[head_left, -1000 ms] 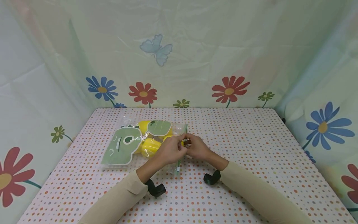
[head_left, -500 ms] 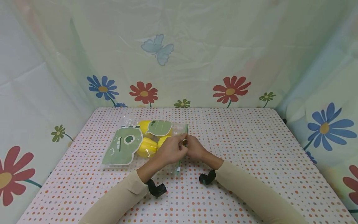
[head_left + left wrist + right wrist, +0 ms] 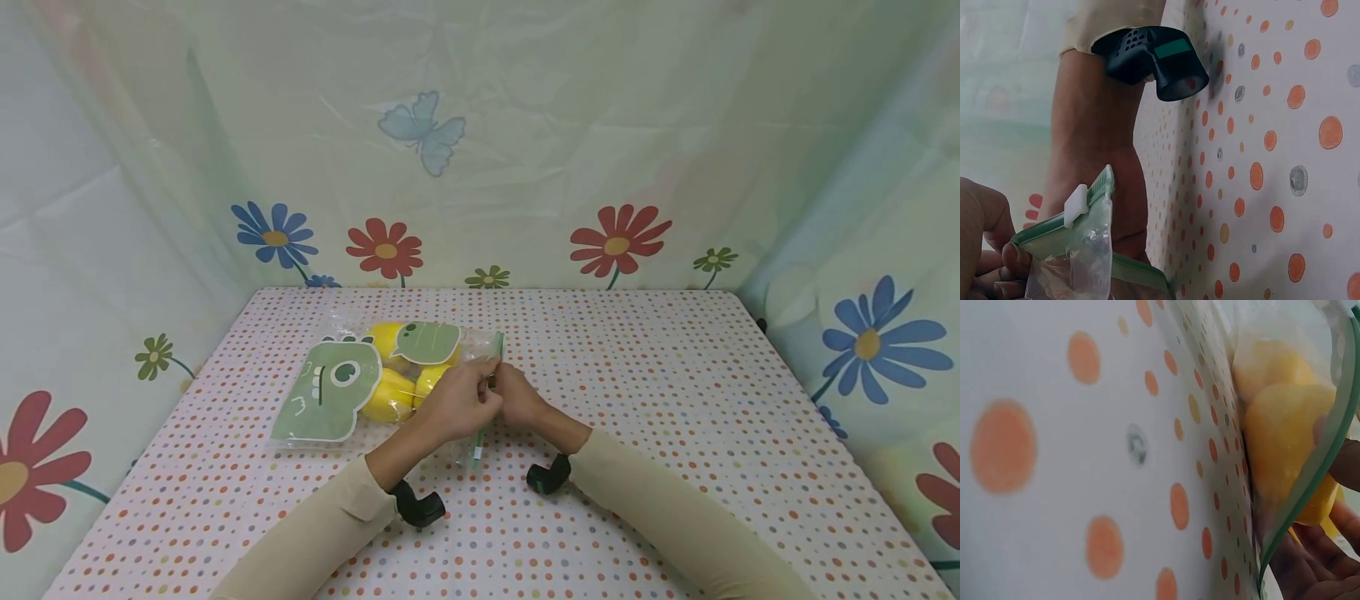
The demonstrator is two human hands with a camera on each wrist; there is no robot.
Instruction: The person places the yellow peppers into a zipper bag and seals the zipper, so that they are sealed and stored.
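A clear zip bag [image 3: 330, 400] with a green dinosaur print lies on the dotted table, its mouth towards the right. Inside sit several smooth, rounded yellow fruit-like things [image 3: 388, 396]. My left hand [image 3: 459, 398] pinches the green zip edge of the mouth between thumb and fingers; a white slider [image 3: 1075, 206] sits on that edge in the left wrist view. My right hand [image 3: 521, 398] reaches into the mouth. In the right wrist view, its straight fingers [image 3: 1316, 556] lie beside the nearest yellow thing [image 3: 1288, 440]; the bag partly hides them.
The table [image 3: 645, 358] has a dotted cover. Flower-printed curtains [image 3: 525, 150] stand behind it and at both sides. A black wrist camera [image 3: 420, 506] on the left wrist and another black wrist camera [image 3: 549, 475] on the right hang close over the table.
My right hand has moved left and deeper into the bag's mouth. Yellow things inside have shifted left, towards the dinosaur print. My left hand has kept its place on the zip edge.
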